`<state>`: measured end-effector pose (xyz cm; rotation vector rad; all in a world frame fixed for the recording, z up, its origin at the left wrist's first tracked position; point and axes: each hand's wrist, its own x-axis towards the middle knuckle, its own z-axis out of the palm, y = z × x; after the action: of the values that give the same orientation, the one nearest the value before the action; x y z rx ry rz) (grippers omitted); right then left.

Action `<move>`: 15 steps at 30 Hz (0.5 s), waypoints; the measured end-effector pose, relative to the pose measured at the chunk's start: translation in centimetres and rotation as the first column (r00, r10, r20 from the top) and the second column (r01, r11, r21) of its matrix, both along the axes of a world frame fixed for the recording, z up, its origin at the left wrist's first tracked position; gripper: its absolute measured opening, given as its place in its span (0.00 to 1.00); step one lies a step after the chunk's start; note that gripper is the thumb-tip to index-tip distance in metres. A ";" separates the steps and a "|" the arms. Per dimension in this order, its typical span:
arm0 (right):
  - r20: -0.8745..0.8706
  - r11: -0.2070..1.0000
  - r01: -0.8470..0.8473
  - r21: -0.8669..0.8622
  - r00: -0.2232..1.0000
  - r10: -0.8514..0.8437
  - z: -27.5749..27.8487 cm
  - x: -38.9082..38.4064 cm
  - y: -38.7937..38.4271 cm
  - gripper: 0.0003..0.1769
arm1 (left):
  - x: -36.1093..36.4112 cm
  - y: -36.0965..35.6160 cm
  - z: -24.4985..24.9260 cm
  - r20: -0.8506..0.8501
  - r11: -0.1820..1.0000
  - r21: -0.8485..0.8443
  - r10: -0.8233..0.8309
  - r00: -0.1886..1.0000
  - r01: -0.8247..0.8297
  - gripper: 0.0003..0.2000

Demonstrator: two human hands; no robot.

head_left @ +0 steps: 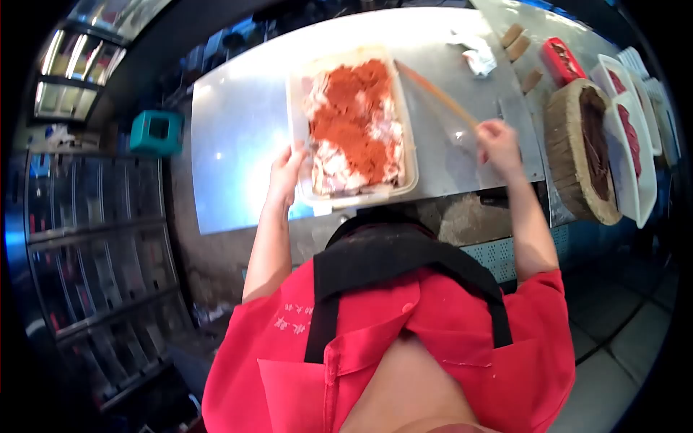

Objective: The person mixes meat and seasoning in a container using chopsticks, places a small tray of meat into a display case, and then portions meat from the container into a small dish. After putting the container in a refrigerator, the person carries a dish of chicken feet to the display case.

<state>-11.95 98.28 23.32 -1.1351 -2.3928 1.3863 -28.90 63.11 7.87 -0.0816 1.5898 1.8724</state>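
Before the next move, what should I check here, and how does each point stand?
1. Rectangular translucent plastic tub resting on the shiny metal table: ok.
2. Left hand gripping the tub's left rim: cannot tell, fingers partly hidden.
3. Right hand holding the long, thin brown stick: ok.
4. Stick's far end clear of the tub: cannot tell, very close.
5. Red-brown powder evenly spread: not ok, patchy.
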 end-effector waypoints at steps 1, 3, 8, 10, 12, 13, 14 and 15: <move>-0.071 0.998 0.018 0.053 0.997 -0.015 2.0 -0.9 0.3 0.06 | 0.5 -0.1 0.5 0.026 1.000 -0.020 0.016 1.000 -0.015 0.17; -0.281 0.997 0.059 -0.043 0.957 -0.069 5.8 -2.5 0.7 0.06 | 0.9 0.0 2.1 0.203 0.992 0.050 0.106 0.973 -0.119 0.15; -0.511 0.985 0.067 0.158 0.859 0.024 14.2 -5.2 -3.1 0.07 | 0.9 -1.2 1.7 0.152 0.991 0.078 0.091 0.984 -0.104 0.13; -0.565 0.963 0.033 0.267 0.815 0.128 15.9 -6.0 -5.5 0.07 | 0.5 -1.8 0.7 0.144 0.992 0.085 0.078 0.987 -0.091 0.13; -0.562 0.921 -0.135 0.366 0.757 0.335 17.1 -6.6 -7.8 0.08 | -0.2 -2.3 -0.8 0.135 0.990 0.130 0.038 0.990 -0.055 0.12; -0.556 0.919 -0.135 0.371 0.760 0.336 17.1 -6.7 -9.2 0.08 | -0.4 -2.6 -1.1 0.140 0.989 0.135 0.035 0.990 -0.054 0.12; -0.427 0.877 -0.218 0.428 0.807 0.408 16.9 -7.1 -11.1 0.07 | -0.6 -2.8 -0.9 0.123 0.991 0.131 0.014 0.992 -0.031 0.12; -0.288 0.828 -0.305 0.470 0.834 0.470 16.5 -7.6 -13.1 0.07 | -0.8 -3.0 -1.0 0.106 0.992 0.127 -0.006 0.994 -0.008 0.13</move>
<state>-19.55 85.16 39.84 -0.2236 -2.5128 0.9947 -29.68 60.12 6.86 -0.1236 1.3962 1.9325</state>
